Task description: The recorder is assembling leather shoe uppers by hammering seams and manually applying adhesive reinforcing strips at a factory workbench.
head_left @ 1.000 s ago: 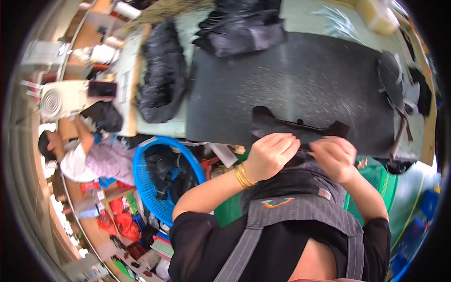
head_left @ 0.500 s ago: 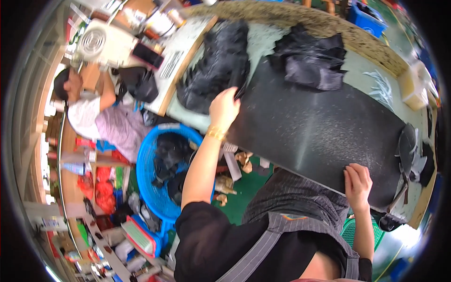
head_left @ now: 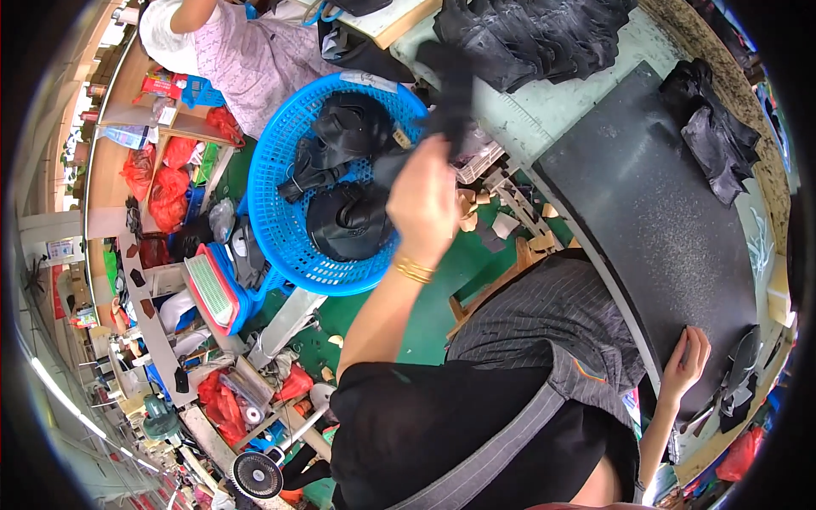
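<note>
My left hand (head_left: 423, 200) is raised above the right side of a blue plastic basket (head_left: 268, 183), gripping a limp black leather-like piece (head_left: 452, 89). Motion blurs that piece, so its exact shape is unclear. Inside the basket lie several black moulded pieces (head_left: 347, 219), some with cut-out openings. My right hand (head_left: 687, 364) lies with fingers extended on the near right edge of a large black board (head_left: 659, 221) that covers much of the worktable. At the board's far side sits a crumpled heap of black pieces (head_left: 718, 140).
A row of overlapping black pieces (head_left: 535, 38) lies on the pale tabletop (head_left: 510, 119). Beyond the basket is another person's patterned garment (head_left: 255, 59). Scraps litter the green floor (head_left: 416, 306). A small fan (head_left: 257, 474) and stacked trays (head_left: 212, 289) stand at lower left.
My left hand has moved from the board's left edge to over the basket, carrying a black piece. The view has turned left. My right hand stays at the board's near edge.
</note>
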{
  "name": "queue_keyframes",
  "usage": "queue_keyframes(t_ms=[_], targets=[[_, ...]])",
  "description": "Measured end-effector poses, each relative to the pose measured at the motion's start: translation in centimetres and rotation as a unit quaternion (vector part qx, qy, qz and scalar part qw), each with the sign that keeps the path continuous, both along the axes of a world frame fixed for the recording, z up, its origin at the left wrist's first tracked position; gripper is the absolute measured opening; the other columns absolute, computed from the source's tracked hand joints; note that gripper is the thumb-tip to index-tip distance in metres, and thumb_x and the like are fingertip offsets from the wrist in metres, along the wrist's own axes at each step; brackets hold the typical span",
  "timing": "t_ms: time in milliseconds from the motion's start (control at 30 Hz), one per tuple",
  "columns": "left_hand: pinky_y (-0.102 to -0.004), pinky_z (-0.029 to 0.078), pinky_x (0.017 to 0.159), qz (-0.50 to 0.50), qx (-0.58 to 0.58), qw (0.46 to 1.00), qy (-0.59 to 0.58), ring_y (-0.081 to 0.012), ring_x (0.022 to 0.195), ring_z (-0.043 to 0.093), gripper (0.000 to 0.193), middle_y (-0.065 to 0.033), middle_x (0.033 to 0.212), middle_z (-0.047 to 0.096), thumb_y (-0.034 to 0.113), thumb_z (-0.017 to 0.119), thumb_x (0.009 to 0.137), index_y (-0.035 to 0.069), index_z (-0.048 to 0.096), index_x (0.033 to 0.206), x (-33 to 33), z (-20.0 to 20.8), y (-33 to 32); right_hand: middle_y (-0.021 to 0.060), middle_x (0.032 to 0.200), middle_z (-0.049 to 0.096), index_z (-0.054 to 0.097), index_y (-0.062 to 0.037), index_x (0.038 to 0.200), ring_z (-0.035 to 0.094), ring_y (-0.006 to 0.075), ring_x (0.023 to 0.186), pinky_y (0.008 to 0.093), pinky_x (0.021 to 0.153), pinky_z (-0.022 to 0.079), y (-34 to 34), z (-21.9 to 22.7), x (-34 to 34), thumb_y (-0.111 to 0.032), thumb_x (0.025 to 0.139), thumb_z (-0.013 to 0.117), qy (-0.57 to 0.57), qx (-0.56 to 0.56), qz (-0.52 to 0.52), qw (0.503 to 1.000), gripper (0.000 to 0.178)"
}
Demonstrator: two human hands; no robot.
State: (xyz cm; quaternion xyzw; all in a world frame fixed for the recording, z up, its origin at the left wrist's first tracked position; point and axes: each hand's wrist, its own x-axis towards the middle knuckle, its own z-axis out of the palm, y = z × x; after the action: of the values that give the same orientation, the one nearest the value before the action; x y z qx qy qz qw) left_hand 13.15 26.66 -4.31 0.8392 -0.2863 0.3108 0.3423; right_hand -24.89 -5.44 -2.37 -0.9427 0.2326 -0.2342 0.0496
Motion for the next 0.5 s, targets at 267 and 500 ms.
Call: queue_keyframes(t_ms=[267,500], targets=[[-0.0529,0.055,0.068,0.191,0.277,0.881,0.331,-0.0403,0.081,0.069,0.016,-0.0186,0.087,0.070,0.017,0.063,0.087,0.013,0.065,0.102,1.1,-11.5,10.2,0.0166,0.105,0.065,0.065,0.0028,0.104,0.062,0.0327,0.098,0.0409,0.089,0.048,0.1,0.0,0.1,0.003,0.090,0.063,0.002,-0.020,-0.003,1.000,0.015],[-0.0521,0.052,0.090,0.013,0.374,0.794,0.480,-0.0471,0.098,0.065,0.037,-0.0269,0.105,0.068,0.034,0.066,0.085,0.005,0.068,0.107,6.5,-10.7,11.4,0.0169,0.100,0.062,0.062,0.0025,0.101,0.059,0.0352,0.090,0.0427,0.081,0.048,1.4,0.7,1.8,0.004,0.087,0.062,-0.002,0.008,-0.004,1.000,0.013]])
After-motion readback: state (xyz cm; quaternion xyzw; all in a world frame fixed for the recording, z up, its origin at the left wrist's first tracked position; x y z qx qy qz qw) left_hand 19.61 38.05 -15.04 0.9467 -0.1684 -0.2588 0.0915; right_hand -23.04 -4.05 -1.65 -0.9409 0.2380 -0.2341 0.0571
